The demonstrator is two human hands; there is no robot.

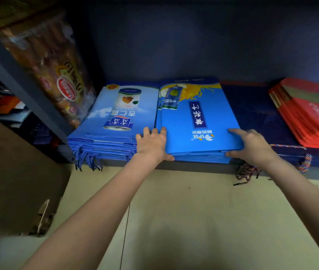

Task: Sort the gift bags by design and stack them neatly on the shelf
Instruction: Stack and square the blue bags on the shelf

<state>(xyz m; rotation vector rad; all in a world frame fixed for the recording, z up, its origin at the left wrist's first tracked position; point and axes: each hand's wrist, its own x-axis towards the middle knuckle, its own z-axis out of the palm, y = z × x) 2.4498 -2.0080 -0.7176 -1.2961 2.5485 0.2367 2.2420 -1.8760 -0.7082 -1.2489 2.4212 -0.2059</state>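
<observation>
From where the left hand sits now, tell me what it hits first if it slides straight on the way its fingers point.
Probably nothing soon: the left hand points toward the shelf's back along the seam between the almond-can bag stack and the SPSE bag stack. Beyond lies the dark back wall; depth is unclear.

From my remote view I see only two arms and two hands of the person. Both forearms are bare up to the lower edge of the picture; no sleeve reaches into view. The left hand (151,142) has no ring, no glove and no watch that I can see, and its wrist is also bare, with no strap or bracelet. The right hand (252,146) is the same: bare wrist, no ring visible. The fingers (236,131) are slim, and the nails look short and without polish, though the picture is a little soft there. I see no markings on the arms.
</observation>
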